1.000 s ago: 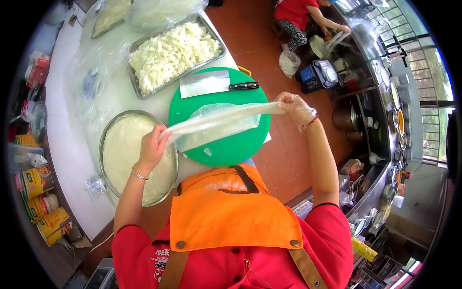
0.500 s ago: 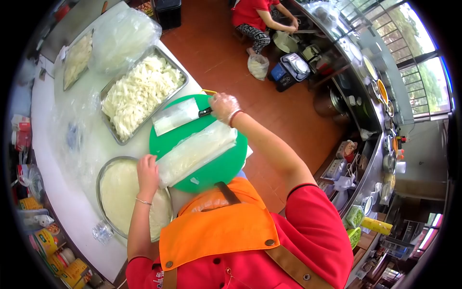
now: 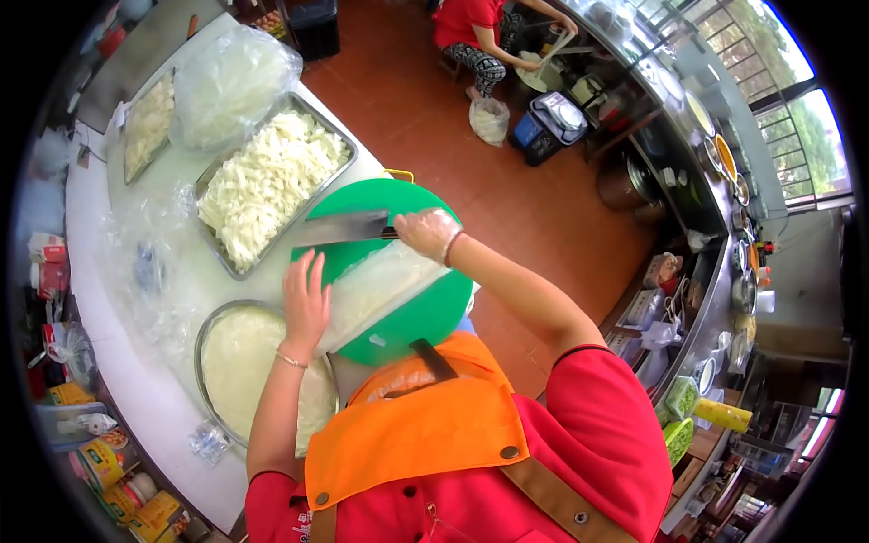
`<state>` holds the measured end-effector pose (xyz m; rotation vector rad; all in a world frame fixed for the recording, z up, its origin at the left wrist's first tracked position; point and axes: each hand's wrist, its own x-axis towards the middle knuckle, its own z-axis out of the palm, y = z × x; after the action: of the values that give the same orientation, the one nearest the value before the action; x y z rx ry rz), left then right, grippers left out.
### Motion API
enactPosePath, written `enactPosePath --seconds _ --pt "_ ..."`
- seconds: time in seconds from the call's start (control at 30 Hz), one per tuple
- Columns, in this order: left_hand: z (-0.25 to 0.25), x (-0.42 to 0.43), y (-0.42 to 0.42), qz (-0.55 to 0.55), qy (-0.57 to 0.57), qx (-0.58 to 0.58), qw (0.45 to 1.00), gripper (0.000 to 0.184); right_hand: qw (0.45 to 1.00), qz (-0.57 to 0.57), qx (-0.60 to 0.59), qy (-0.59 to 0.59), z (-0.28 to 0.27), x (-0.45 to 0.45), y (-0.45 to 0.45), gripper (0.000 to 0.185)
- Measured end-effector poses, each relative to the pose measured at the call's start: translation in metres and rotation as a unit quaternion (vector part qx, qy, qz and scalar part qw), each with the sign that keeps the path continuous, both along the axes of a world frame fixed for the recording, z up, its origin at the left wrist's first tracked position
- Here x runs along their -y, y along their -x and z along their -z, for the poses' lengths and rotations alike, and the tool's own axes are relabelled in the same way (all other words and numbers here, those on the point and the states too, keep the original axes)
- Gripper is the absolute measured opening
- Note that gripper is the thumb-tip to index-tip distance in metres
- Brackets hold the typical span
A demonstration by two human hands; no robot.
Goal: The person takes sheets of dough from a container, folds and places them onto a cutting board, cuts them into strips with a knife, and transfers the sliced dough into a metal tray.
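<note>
The fingers of the right hand point(image 3: 427, 233), in a clear glove, are curled tightly round the handle of a cleaver point(image 3: 342, 228), whose blade reaches leftward from them, towards the left fingertips. The fingers of the left hand point(image 3: 306, 303) are straight and slightly parted, gripping nothing; whether they touch the folded white sheet point(image 3: 385, 288) just to their right cannot be told. That sheet lies on a green cutting board point(image 3: 433, 315), slanting between the two hands, nearer the body than the right fingers. Beyond the left fingers, a metal tray point(image 3: 297, 213) of pale strips point(image 3: 276, 172) rests on the white worktop point(image 3: 127, 362). A round pan point(image 3: 199, 362) of pale, smooth-topped contents sits below and left of those fingers.
</note>
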<state>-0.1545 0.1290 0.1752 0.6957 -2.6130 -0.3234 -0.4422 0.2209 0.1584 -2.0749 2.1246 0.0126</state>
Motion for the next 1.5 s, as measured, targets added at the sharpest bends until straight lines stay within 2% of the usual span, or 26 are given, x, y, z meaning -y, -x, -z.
enactPosePath --seconds 0.1,0.2,0.3,0.4,0.5,0.6,0.67,0.77,0.8,0.83,0.9,1.07,1.1,1.17,1.33,1.43,1.5 --pt "-0.029 0.018 0.038 0.048 0.083 0.028 0.995 0.054 0.994 0.069 0.088 0.020 -0.010 -0.054 -0.017 0.015" --pt "-0.010 0.045 0.072 0.145 0.066 0.062 0.985 0.040 0.983 0.142 0.116 0.007 -0.018 -0.104 -0.031 0.019" --pt "-0.008 0.054 0.118 0.242 0.073 0.107 0.962 0.015 0.958 0.239 0.159 -0.014 -0.034 -0.136 -0.035 0.022" --pt "-0.003 0.052 0.167 0.295 0.061 0.090 0.949 0.016 0.942 0.292 0.167 0.015 -0.033 -0.159 -0.029 0.027" --pt "-0.005 0.052 0.214 0.355 0.086 0.012 0.931 0.023 0.919 0.326 0.202 0.097 -0.035 -0.169 -0.025 0.028" --pt "0.007 0.046 0.241 0.364 0.069 0.086 0.925 0.026 0.900 0.386 0.202 0.029 -0.018 -0.166 -0.024 0.029" --pt "0.038 0.046 0.247 0.380 0.068 0.093 0.918 0.027 0.907 0.377 0.189 0.014 0.012 -0.170 -0.024 0.030" --pt "0.037 0.052 0.254 0.383 0.061 0.097 0.917 0.028 0.936 0.325 0.127 0.037 0.024 -0.175 -0.014 0.032" --pt "0.032 0.050 0.251 0.383 0.052 0.101 0.917 0.028 0.946 0.304 0.102 0.046 0.024 -0.181 -0.017 0.033" --pt "0.022 0.046 0.247 0.369 0.078 0.093 0.921 0.029 0.924 0.351 0.139 0.063 0.002 -0.175 -0.021 0.033" --pt "0.016 0.042 0.237 0.363 0.083 0.070 0.925 0.030 0.921 0.354 0.156 0.047 0.004 -0.179 -0.026 0.033" --pt "0.048 0.043 0.226 0.353 0.056 0.074 0.931 0.032 0.915 0.360 0.183 -0.016 0.005 -0.173 -0.026 0.033" --pt "0.040 0.042 0.222 0.350 0.043 0.070 0.933 0.033 0.913 0.360 0.188 -0.022 -0.014 -0.170 -0.026 0.033" --pt "0.036 0.044 0.217 0.335 0.030 0.077 0.938 0.033 0.913 0.358 0.197 -0.005 -0.018 -0.170 -0.027 0.033" --pt "0.035 0.043 0.215 0.336 0.031 0.108 0.935 0.033 0.904 0.371 0.211 -0.028 -0.007 -0.160 -0.032 0.033" --pt "0.014 0.041 0.204 0.300 0.044 0.037 0.952 0.032 0.906 0.374 0.198 -0.028 -0.012 -0.160 -0.038 0.033" --pt "0.033 0.035 0.198 0.313 0.038 0.070 0.946 0.032 0.896 0.379 0.220 -0.069 0.001 -0.162 -0.044 0.032"
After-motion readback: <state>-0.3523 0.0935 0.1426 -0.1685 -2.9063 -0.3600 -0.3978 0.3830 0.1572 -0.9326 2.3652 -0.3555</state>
